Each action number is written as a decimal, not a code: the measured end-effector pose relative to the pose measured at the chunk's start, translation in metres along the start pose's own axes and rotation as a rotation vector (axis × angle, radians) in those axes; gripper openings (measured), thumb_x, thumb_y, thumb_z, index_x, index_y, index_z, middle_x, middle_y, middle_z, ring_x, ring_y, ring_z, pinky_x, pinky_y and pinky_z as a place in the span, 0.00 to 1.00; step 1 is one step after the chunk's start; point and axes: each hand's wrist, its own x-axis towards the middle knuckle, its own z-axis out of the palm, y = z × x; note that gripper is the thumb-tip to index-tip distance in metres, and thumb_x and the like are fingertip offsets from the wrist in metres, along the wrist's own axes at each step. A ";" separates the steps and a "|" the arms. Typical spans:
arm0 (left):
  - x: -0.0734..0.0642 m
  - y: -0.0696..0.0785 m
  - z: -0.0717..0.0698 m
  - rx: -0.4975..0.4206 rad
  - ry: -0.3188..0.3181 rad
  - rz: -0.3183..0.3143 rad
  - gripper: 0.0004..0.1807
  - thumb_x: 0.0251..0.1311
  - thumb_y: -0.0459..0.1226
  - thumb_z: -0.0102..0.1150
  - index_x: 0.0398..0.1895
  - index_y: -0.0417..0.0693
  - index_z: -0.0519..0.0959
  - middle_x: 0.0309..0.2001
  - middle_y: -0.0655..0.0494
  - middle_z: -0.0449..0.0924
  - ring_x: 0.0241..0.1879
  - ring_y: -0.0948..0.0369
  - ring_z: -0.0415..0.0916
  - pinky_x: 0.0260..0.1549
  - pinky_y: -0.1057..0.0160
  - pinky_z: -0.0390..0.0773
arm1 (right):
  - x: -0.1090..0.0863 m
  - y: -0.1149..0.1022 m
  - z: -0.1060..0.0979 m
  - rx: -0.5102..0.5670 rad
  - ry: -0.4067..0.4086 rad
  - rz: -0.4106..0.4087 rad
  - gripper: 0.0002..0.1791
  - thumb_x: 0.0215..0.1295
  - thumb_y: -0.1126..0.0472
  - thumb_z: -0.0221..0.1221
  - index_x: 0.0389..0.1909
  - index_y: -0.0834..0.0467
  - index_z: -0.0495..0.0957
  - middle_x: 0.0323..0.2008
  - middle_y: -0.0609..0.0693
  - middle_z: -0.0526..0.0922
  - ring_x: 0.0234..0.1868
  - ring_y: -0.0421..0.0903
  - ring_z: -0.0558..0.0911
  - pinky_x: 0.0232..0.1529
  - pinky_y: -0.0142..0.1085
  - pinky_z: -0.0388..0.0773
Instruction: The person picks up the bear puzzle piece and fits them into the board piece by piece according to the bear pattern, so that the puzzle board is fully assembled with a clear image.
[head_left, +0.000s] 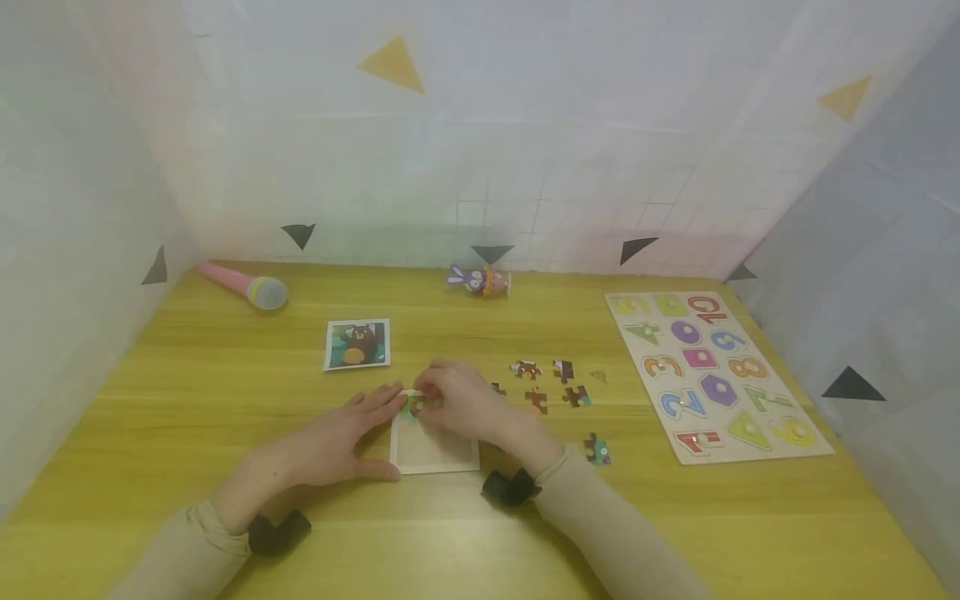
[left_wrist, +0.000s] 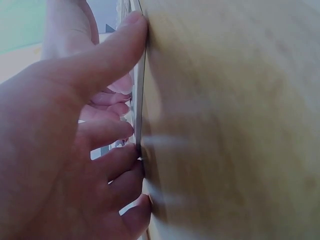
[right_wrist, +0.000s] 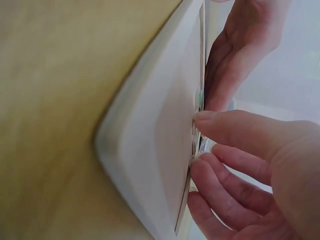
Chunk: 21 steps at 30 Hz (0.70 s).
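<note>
A shallow white puzzle frame (head_left: pixel 442 470) lies on the wooden table, much of its pale base bare. My left hand (head_left: pixel 326 448) rests along the frame's left side, fingertips at the far-left corner and the thumb (left_wrist: pixel 107 57) stretched to the near-left one. Reaching over the frame, my right hand (head_left: pixel 476 408) pinches a small jigsaw piece (head_left: pixel 417 407) inside the far-left corner, mostly hidden by the fingers. Some green shows in that corner beside it. Several loose jigsaw pieces (head_left: pixel 577 397) are scattered to the right, partly behind the right hand; a teal one (head_left: pixel 597 450) lies nearer me.
Behind the frame sits a bear picture card (head_left: pixel 358 344). A number-and-shape peg board (head_left: pixel 720 385) takes up the right side. Toward the back wall are a pink toy microphone (head_left: pixel 238 283) and a purple rabbit toy (head_left: pixel 480 281). White sheeting encloses the table on three sides.
</note>
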 end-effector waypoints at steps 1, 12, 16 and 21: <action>0.000 0.000 0.000 0.001 0.002 -0.001 0.54 0.57 0.63 0.63 0.80 0.49 0.52 0.81 0.49 0.42 0.73 0.28 0.47 0.66 0.27 0.57 | 0.000 0.000 0.000 -0.001 0.000 0.007 0.15 0.60 0.61 0.70 0.47 0.60 0.84 0.40 0.50 0.83 0.41 0.44 0.83 0.41 0.29 0.81; 0.000 0.000 0.001 -0.005 -0.001 -0.009 0.55 0.56 0.64 0.63 0.80 0.50 0.52 0.81 0.51 0.42 0.73 0.28 0.47 0.66 0.29 0.58 | -0.003 0.005 -0.003 0.006 -0.007 0.011 0.07 0.63 0.62 0.67 0.40 0.59 0.85 0.37 0.48 0.83 0.37 0.41 0.80 0.40 0.30 0.79; 0.000 0.000 0.000 -0.010 0.003 -0.007 0.55 0.56 0.64 0.63 0.80 0.49 0.52 0.81 0.50 0.42 0.73 0.29 0.46 0.67 0.29 0.58 | -0.003 0.006 -0.003 0.011 -0.007 -0.008 0.05 0.64 0.62 0.67 0.39 0.59 0.86 0.37 0.48 0.82 0.35 0.40 0.79 0.37 0.28 0.78; -0.001 0.000 0.000 -0.020 -0.001 -0.009 0.54 0.56 0.63 0.63 0.80 0.51 0.53 0.81 0.51 0.41 0.73 0.28 0.46 0.66 0.28 0.58 | -0.003 0.005 -0.004 -0.010 -0.002 -0.014 0.06 0.64 0.64 0.66 0.40 0.58 0.87 0.37 0.48 0.83 0.37 0.40 0.80 0.38 0.28 0.78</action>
